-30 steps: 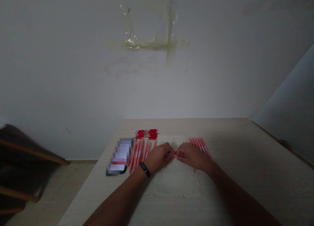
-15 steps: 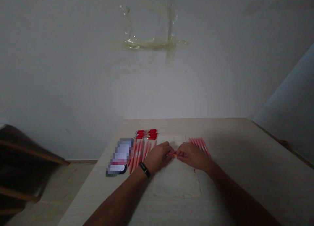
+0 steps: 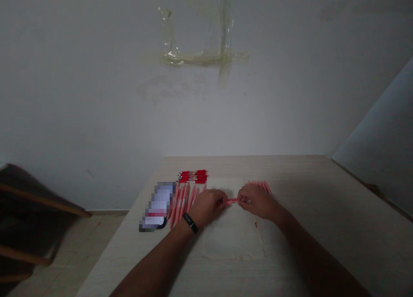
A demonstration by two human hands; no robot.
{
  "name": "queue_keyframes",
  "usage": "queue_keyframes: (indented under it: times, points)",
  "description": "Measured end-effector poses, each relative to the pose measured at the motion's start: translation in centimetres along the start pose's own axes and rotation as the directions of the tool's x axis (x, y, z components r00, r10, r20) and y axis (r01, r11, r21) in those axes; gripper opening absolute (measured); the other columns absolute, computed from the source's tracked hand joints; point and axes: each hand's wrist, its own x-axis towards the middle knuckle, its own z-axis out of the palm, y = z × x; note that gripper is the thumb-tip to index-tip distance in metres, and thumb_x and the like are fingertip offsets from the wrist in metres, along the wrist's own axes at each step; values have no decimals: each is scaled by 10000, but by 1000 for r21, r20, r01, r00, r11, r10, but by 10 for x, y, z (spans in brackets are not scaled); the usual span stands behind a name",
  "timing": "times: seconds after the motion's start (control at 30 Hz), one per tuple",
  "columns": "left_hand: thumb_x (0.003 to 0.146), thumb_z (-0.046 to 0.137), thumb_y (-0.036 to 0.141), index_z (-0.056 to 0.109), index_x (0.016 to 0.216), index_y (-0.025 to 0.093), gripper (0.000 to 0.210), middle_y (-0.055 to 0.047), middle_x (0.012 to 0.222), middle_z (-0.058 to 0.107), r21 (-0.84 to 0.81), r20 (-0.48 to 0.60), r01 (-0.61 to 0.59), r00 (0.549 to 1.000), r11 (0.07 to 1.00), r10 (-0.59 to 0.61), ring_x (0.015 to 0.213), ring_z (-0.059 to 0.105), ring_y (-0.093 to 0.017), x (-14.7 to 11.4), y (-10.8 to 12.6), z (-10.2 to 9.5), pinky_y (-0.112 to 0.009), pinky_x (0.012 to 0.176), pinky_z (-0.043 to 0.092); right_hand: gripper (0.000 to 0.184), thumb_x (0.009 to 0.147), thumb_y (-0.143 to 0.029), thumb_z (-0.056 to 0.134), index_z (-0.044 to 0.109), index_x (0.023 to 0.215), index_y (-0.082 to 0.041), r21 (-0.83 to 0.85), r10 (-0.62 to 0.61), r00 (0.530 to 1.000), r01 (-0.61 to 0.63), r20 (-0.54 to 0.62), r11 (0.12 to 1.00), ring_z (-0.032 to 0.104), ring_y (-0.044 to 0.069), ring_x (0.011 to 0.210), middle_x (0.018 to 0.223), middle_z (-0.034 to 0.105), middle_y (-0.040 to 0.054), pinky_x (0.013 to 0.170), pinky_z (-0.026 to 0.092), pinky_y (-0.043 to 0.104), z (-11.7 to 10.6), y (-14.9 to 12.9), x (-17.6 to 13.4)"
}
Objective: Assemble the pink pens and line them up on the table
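Observation:
A slim pink pen-like piece (image 3: 232,200) lies level between my two hands, above a pale sheet on the table. My left hand (image 3: 211,202), with a black band on its wrist, is closed on the left end. My right hand (image 3: 256,200) pinches the right end, and the fingers hide much of that end. Several pink pens (image 3: 182,202) lie side by side just left of my left hand. Another row of pink pens (image 3: 262,186) is partly covered by my right hand. Several red pens (image 3: 193,176) lie sideways farther back.
At the left, a phone (image 3: 158,206) with a blurred screen lies beside the pink pens. The pale square sheet (image 3: 234,243) is under my hands on the wooden table (image 3: 322,228). A wall rises behind the table, and a dark chair-like object (image 3: 29,219) stands at the left.
My right hand has shifted slightly right, away from my left hand, so more of the pink piece shows between them. My left hand has stayed almost still.

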Motion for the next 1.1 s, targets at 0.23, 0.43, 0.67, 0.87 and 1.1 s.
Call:
queue_keyframes:
  times: [0.23,0.43,0.67,0.87,1.1]
  points:
    - [889,617,270,686,952,207,112,-29,905,668,17,-10,-11,1000,1000,11,806,590,-159,-1,0,-3,-238,670,400,85,875,-236,599,664,829,-207,-20,17,999,-17,27,1000,579,177,818,786,659,16,788,380,287,0,1,-1]
    - [883,618,240,687,946,203,101,-33,897,663,32,-30,-30,999,999,31,828,587,-165,0,0,-3,-245,691,402,78,867,-230,600,657,822,-200,-22,6,999,-6,40,1000,569,171,804,779,655,15,771,371,278,-2,2,-1]
    - [907,590,288,677,933,205,123,-20,897,676,36,-27,32,999,999,-31,755,595,-142,-1,-1,-2,-236,631,371,55,839,-234,630,653,806,-196,-25,18,996,-16,91,1000,561,166,775,770,644,14,731,358,272,1,6,-5]
    - [909,578,290,669,935,205,127,-24,899,676,64,-6,42,999,997,-42,761,600,-146,-2,0,-2,-236,633,376,24,787,-190,668,645,795,-191,-27,22,993,-19,119,999,568,169,805,797,647,16,734,355,268,11,3,-5]
    - [904,585,306,672,931,203,138,-34,904,676,58,6,35,999,998,-35,771,599,-152,-1,-1,0,-230,631,375,80,765,-157,683,681,829,-205,-7,34,990,-33,137,999,572,166,812,804,653,7,728,349,265,11,3,-5]
